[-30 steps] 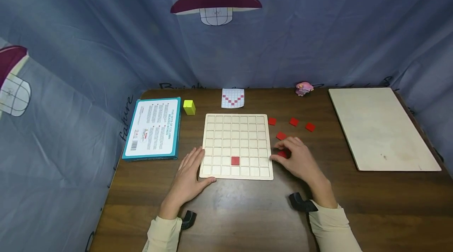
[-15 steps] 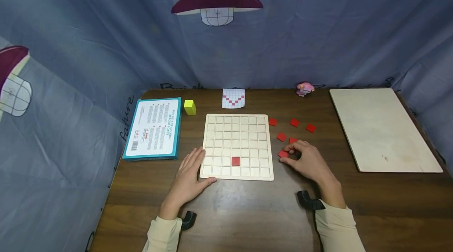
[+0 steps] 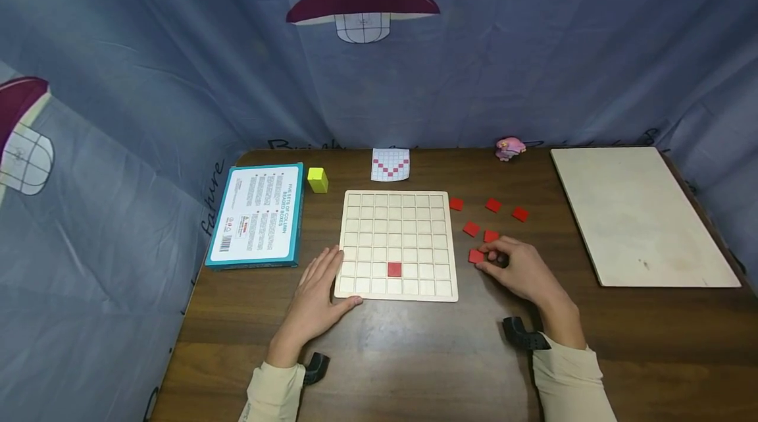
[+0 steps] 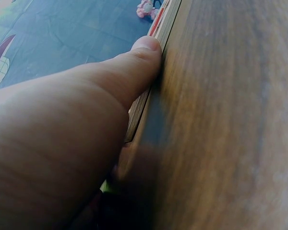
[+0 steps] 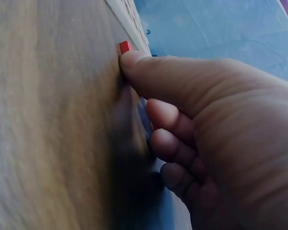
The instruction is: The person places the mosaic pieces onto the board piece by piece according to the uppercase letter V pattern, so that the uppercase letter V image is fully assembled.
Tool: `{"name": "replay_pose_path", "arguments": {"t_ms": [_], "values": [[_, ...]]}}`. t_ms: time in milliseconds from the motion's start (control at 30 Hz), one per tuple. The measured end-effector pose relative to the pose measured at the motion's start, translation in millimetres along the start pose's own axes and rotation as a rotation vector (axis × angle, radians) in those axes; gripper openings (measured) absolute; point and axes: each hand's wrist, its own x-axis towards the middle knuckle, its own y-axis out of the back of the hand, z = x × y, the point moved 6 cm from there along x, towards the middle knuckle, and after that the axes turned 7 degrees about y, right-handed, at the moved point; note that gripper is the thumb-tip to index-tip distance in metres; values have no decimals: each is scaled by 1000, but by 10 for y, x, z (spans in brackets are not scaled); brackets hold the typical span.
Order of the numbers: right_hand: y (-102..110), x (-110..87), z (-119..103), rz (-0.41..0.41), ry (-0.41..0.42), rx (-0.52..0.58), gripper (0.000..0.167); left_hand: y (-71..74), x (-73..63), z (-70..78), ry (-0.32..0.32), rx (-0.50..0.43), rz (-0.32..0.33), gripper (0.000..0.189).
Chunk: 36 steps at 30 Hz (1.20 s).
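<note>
A pale wooden grid board point(image 3: 372, 255) lies mid-table, with one red square tile point(image 3: 393, 270) in a cell of its second row from the bottom. My left hand point(image 3: 316, 300) rests on the board's lower left corner, fingers along the left edge and thumb at the front edge. Right of the board, my right hand point(image 3: 521, 270) pinches a loose red tile point(image 3: 476, 255) between thumb and finger at table level. In the right wrist view that tile's red end point(image 5: 125, 46) sticks out past the thumb tip. Several other red tiles point(image 3: 471, 229) lie flat nearby.
Behind the board lies a pattern card point(image 3: 390, 165) with a red V of squares. A blue-edged box point(image 3: 254, 214) and a yellow block point(image 3: 317, 180) stand at left. A pink figurine point(image 3: 510, 149) is at the back, and a large whitish board point(image 3: 642, 218) at right.
My right hand has drawn back to the right from the board's edge, uncovering another red tile. The tile at its fingertips has shifted slightly right. My left hand has stayed put.
</note>
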Motion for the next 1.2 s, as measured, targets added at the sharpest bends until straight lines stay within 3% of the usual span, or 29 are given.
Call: {"name": "replay_pose_path", "arguments": {"t_ms": [567,1200], "values": [[-37,51,-145,113,85,-66,22,-7,6,20,-5,7,-15,95],[-203,263,-534,36,137,-7,22,25,-19,36,-11,15,-4,89]]}}
